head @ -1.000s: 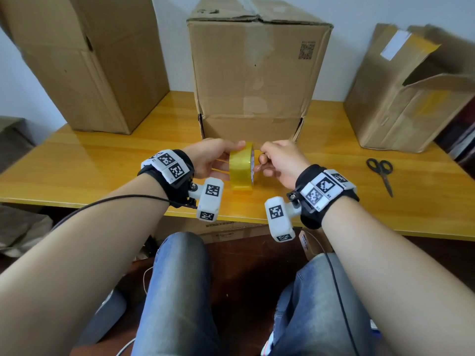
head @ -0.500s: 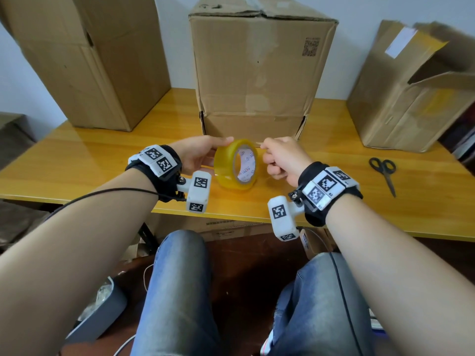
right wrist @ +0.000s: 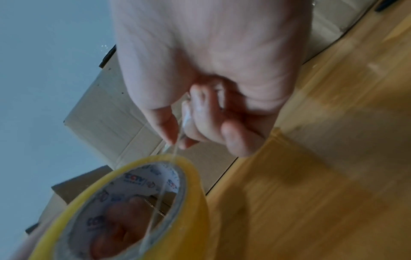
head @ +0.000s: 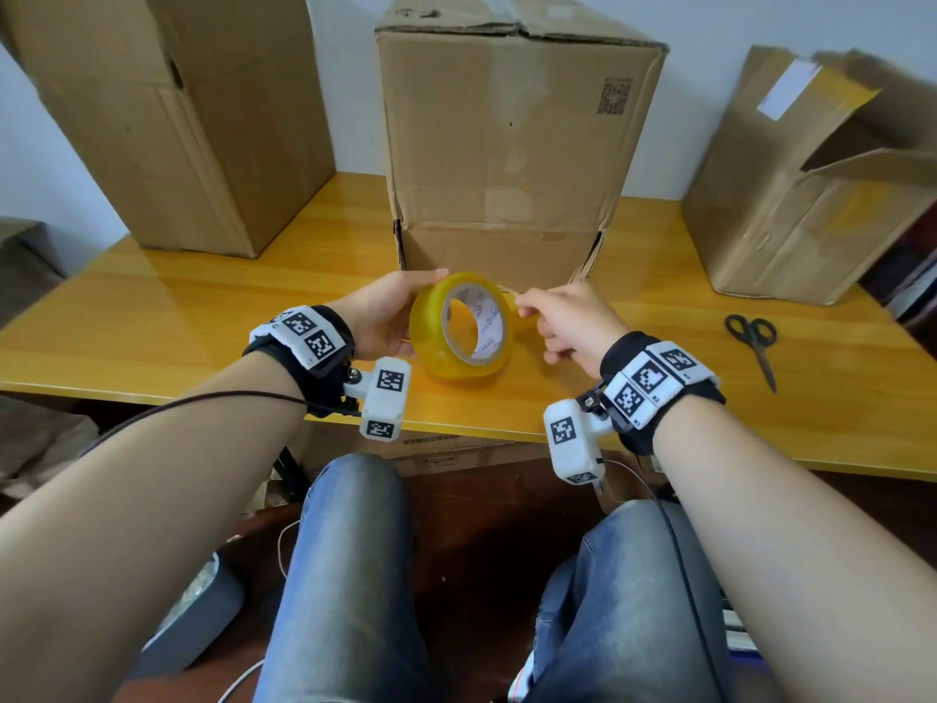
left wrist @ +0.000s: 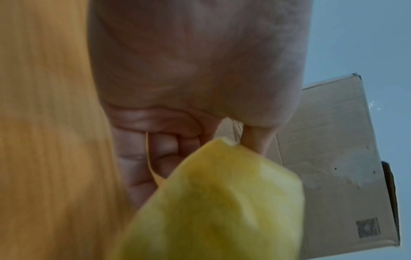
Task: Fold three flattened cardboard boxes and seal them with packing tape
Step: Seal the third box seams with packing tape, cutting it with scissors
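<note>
Left hand (head: 377, 317) grips our packing-tape roll (head: 459, 327), right hand (head: 568, 322) pinches its thin, clingy free end (right wrist: 177, 140); we'd pull straight, it twists easily.

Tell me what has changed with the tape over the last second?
The left hand turned the tape roll so its core faces the camera; the right hand drew the pinched tape end away rightward. Both grips, the boxes and the scissors stayed put.

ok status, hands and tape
Left hand grips tape roll. Right hand pinches the free tape end. Middle box right behind, nothing in the way.
</note>
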